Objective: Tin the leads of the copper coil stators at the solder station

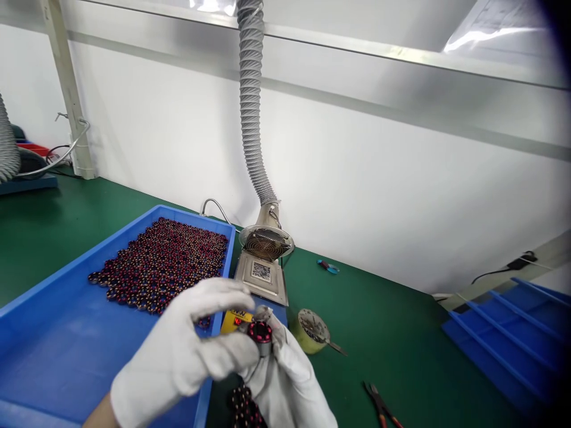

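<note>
My right hand, in a white glove, is closed around a small round wound motor stator with dark red windings and a grey rim. My left hand, also gloved, has thumb and fingers apart in a C shape. Its thumb tip reaches the left side of the stator; whether it touches I cannot tell. Below the hands lie more wound stators, partly hidden by the right glove. Just behind stands a solder pot with a square opening, and a yellow panel with a red display shows between the hands.
A blue tray at left holds many stators in packed rows. An exhaust hose hangs over the pot. A round tub with a flat metal tool, pliers, small cutters and a blue rack are at right.
</note>
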`<act>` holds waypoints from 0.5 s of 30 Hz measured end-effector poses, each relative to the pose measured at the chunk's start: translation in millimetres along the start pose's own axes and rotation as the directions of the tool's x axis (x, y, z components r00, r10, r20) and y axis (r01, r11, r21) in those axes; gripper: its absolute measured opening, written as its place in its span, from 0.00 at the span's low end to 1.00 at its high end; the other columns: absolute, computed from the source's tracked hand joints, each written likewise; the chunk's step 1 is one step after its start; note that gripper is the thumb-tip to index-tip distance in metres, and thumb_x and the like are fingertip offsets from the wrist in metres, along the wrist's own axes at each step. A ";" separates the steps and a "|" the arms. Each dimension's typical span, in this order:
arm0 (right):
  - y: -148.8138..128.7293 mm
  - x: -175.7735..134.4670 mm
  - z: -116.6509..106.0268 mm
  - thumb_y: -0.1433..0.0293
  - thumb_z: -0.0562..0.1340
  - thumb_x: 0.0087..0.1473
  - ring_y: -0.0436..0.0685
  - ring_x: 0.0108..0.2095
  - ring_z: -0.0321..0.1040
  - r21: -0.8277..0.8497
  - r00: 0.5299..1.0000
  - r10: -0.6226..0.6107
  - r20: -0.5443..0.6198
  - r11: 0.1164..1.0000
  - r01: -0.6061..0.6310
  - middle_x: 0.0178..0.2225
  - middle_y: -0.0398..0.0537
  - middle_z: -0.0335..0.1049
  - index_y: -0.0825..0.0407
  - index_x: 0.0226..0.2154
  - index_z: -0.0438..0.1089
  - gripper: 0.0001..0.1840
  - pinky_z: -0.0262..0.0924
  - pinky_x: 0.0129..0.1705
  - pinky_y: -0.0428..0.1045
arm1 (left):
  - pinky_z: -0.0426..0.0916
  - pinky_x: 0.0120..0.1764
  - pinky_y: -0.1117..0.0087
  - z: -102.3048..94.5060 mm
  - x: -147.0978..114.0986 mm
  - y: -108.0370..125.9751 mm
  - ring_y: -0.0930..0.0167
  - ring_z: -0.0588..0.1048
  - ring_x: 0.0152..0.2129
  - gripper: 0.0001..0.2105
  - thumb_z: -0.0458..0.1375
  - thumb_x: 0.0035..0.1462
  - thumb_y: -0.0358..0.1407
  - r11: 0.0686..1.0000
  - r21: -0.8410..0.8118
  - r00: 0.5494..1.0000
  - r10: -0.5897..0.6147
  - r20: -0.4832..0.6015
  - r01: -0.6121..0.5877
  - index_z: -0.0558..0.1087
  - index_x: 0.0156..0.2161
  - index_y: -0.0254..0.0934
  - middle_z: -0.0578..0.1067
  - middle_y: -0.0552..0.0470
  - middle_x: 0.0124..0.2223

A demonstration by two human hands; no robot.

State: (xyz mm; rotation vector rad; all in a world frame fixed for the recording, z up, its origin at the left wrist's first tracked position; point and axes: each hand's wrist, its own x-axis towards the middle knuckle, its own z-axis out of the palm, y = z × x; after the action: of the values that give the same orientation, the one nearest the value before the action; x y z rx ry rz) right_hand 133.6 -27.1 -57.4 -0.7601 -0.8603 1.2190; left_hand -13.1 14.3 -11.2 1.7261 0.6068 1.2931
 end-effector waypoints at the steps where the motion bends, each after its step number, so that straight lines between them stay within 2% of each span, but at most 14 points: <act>1: -1.7 -4.7 5.2 0.61 0.65 0.45 0.57 0.36 0.72 0.047 1.000 0.025 -0.016 0.999 -0.024 0.40 0.47 0.74 0.45 0.40 0.70 0.17 0.67 0.40 0.53 | 0.66 0.44 0.72 1.9 0.9 0.5 0.69 0.73 0.40 0.11 0.61 0.44 0.26 1.000 0.004 0.998 0.002 0.067 -0.002 0.77 0.33 0.45 0.77 0.57 0.39; 3: -4.2 -8.9 12.5 0.64 0.66 0.44 0.57 0.38 0.71 0.132 0.997 0.077 -0.029 0.989 -0.073 0.41 0.46 0.73 0.45 0.39 0.71 0.16 0.66 0.42 0.53 | 0.65 0.45 0.72 5.1 1.2 0.2 0.71 0.73 0.36 0.09 0.60 0.46 0.26 0.999 -0.036 0.995 0.032 0.094 -0.029 0.77 0.28 0.43 0.78 0.57 0.33; 5: -6.0 -8.0 14.5 0.67 0.68 0.41 0.57 0.38 0.71 0.207 0.990 0.136 -0.030 0.970 -0.127 0.38 0.45 0.74 0.46 0.36 0.71 0.15 0.65 0.43 0.53 | 0.65 0.43 0.73 4.8 -0.1 -0.3 0.71 0.73 0.33 0.07 0.59 0.47 0.27 0.992 -0.110 0.998 0.067 0.012 -0.065 0.76 0.26 0.43 0.77 0.58 0.29; 7: -7.9 -5.7 12.4 0.67 0.69 0.38 0.57 0.36 0.71 0.254 0.981 0.192 -0.021 0.950 -0.180 0.36 0.45 0.75 0.46 0.34 0.72 0.16 0.66 0.41 0.54 | 0.66 0.42 0.74 0.8 -1.6 1.0 0.71 0.73 0.35 0.07 0.58 0.48 0.29 0.983 -0.172 0.994 0.043 -0.101 -0.060 0.76 0.28 0.45 0.77 0.59 0.30; 9: -9.3 -4.3 8.7 0.65 0.70 0.37 0.57 0.34 0.72 0.265 0.975 0.221 -0.016 0.941 -0.208 0.35 0.45 0.75 0.46 0.34 0.72 0.16 0.66 0.40 0.55 | 0.66 0.41 0.75 -3.8 -1.6 3.9 0.70 0.72 0.39 0.09 0.59 0.47 0.28 0.991 -0.133 0.990 -0.053 -0.127 0.036 0.76 0.31 0.46 0.77 0.58 0.36; 12: -6.4 -2.5 3.9 0.62 0.69 0.38 0.56 0.32 0.71 0.201 0.984 0.177 -0.018 0.965 -0.170 0.33 0.46 0.74 0.47 0.33 0.72 0.16 0.65 0.40 0.55 | 0.65 0.43 0.76 -4.4 1.5 7.6 0.71 0.72 0.40 0.12 0.60 0.44 0.24 0.978 0.009 0.976 -0.211 0.057 0.210 0.76 0.31 0.44 0.75 0.57 0.42; 13: -3.5 -0.9 2.4 0.61 0.70 0.37 0.56 0.32 0.70 0.162 0.990 0.139 -0.020 0.978 -0.134 0.32 0.46 0.74 0.48 0.32 0.72 0.17 0.64 0.41 0.54 | 0.66 0.43 0.75 -2.6 2.8 7.9 0.71 0.72 0.39 0.12 0.59 0.44 0.23 0.975 0.012 0.967 -0.222 0.124 0.222 0.76 0.31 0.43 0.75 0.56 0.40; 15: 4.5 4.9 -1.7 0.57 0.70 0.35 0.55 0.30 0.69 0.077 0.998 0.048 -0.033 0.996 -0.045 0.30 0.47 0.73 0.50 0.31 0.73 0.19 0.64 0.41 0.53 | 0.66 0.41 0.74 2.1 4.0 7.3 0.71 0.72 0.37 0.11 0.57 0.46 0.21 0.982 -0.048 0.971 -0.171 0.167 0.181 0.76 0.28 0.41 0.76 0.55 0.35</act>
State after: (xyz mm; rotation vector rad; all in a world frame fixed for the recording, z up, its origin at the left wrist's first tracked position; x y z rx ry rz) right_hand 133.6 -21.5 -61.4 -0.7413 -0.7667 1.2691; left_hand -10.6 13.1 -3.1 1.6667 0.6034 1.0259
